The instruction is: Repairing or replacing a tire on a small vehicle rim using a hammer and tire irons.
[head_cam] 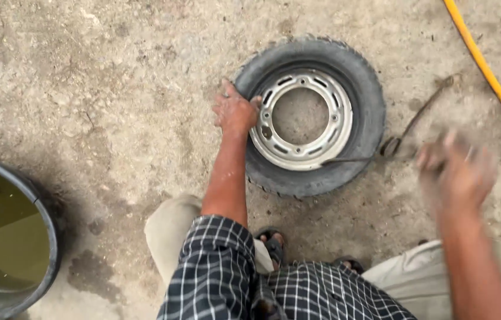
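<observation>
Bare, stained concrete floor (114, 118) spreads under flat daylight around where I grip. Well to my left stands a dark tub (49, 237) of murky water; a yellow hose (487, 71) crosses far right.
</observation>
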